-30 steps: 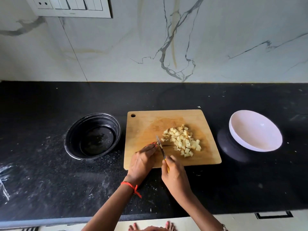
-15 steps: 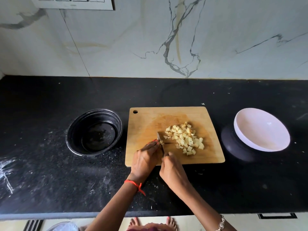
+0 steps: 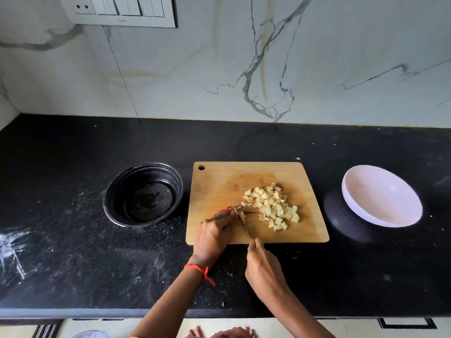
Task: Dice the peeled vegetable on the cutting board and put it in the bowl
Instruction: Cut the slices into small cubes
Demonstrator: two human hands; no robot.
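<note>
A pile of pale yellow diced vegetable (image 3: 272,207) lies right of centre on the wooden cutting board (image 3: 219,181). My left hand (image 3: 213,234) rests on the board's near left part, fingertips pinching a small remaining piece (image 3: 240,212) against the wood. My right hand (image 3: 264,267) sits just off the board's near edge and grips the handle of a small knife (image 3: 244,225), whose blade points away from me beside the left fingertips. A white bowl (image 3: 382,195) stands to the right of the board, with nothing in it.
A black round container (image 3: 144,193) stands left of the board on the black countertop (image 3: 73,252), which carries white dusty smears at the left. A marble wall with a switch panel (image 3: 119,11) rises behind. The counter's front edge runs just below my wrists.
The camera view has shifted slightly. My right hand has drawn back a little toward the board's near edge with the knife; my left hand stays on the small piece.
</note>
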